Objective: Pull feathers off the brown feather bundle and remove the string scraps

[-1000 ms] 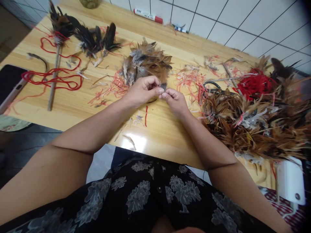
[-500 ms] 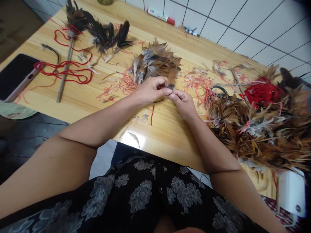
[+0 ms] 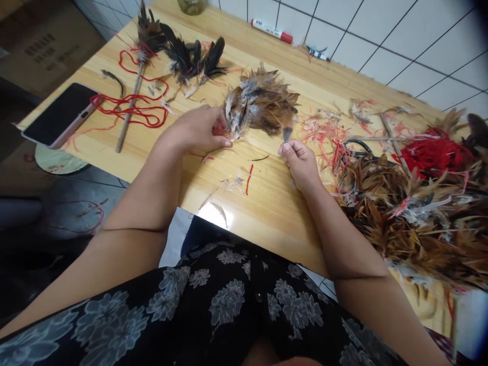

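Note:
Between the thumb and fingertips of my right hand (image 3: 302,160) is a small brown-and-grey feather (image 3: 287,133), its vane pointing up and its lower end hidden in the pinch. My left hand (image 3: 204,129) is at the left edge of a loose pile of brown feathers (image 3: 267,104), palm turned down. Its thumb stands apart from the curled fingers, and nothing shows in the gap. Red and pale scraps are partly covered by that hand. A short piece of red cord (image 3: 249,179) lies on the wooden table (image 3: 274,213) between my arms.
At left are a phone (image 3: 57,114), looped red cord (image 3: 129,113) and a stick (image 3: 129,119) with dark feathers tied on. Black feathers (image 3: 190,58) lie behind. A large heap of brown feathers (image 3: 427,218) covers the right side, near red strips (image 3: 430,155). Markers (image 3: 271,30) lie by the tiled wall.
My hands were together at the feather and are now apart. The left has moved left to the pile's edge; the right keeps the feather. The view has shifted slightly.

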`<state>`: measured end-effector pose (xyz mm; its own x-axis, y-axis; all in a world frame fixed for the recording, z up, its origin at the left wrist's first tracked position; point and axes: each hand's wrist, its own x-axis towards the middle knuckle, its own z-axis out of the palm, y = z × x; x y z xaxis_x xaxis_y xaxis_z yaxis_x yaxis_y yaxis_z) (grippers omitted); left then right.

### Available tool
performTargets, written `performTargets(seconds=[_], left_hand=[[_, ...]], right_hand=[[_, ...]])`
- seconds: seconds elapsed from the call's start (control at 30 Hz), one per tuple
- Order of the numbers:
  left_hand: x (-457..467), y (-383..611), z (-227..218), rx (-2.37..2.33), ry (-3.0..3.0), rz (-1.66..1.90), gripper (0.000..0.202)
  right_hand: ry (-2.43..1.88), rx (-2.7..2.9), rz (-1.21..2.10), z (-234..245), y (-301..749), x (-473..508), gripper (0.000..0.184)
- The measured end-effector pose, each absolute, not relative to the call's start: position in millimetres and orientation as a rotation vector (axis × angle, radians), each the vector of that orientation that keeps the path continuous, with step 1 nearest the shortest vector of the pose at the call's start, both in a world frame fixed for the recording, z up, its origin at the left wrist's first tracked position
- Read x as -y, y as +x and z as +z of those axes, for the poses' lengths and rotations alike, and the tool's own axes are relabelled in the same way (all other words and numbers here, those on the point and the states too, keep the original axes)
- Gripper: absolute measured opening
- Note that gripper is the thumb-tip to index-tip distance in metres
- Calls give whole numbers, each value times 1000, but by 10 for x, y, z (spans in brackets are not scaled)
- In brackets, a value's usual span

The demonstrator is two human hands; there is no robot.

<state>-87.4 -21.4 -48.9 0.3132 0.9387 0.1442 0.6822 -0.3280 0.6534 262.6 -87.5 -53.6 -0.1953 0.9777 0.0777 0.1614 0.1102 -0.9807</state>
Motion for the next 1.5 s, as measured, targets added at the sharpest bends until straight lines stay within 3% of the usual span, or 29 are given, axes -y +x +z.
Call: performTargets(seconds=[0.23,0.4,0.53,0.63,0.77,0.87,1.0,1.2,1.3,1.5], left_hand=[[224,-1322,-680,-1516,1979,955,38],[435,-1447,-220,-1930,1898,802,44],[576,-1132,49,-1759,2080,1007,17],[422,-959,-79,-1565,2079,1099,29],[92,-823,-371,-1589,1982,892,25],[-27,-705,-457,-1679,1884,760,33],[13,-648,-385,-1706,1846,732,45],[309,-599,60,-1508,1831,1026,28],[432,-326,205,-1195,1662,1001,43],[435,325,-14,-928,1438,914,44]], right_hand=[[-1195,1522,1124,-564,2610,885,77],[-1212,1538,1073,-579,2606,878,74],[-1202,1543,1051,-587,2605,874,67],[-1202,1542,1040,-589,2602,874,63],[-1207,1539,1023,-598,2597,870,67],[-1202,1539,1004,-612,2588,861,71],[-1201,1544,998,-624,2570,852,72],[-1193,1534,1019,-626,2555,856,71],[-1198,1520,1026,-636,2554,854,67],[-1185,1456,1085,-659,2523,823,71]])
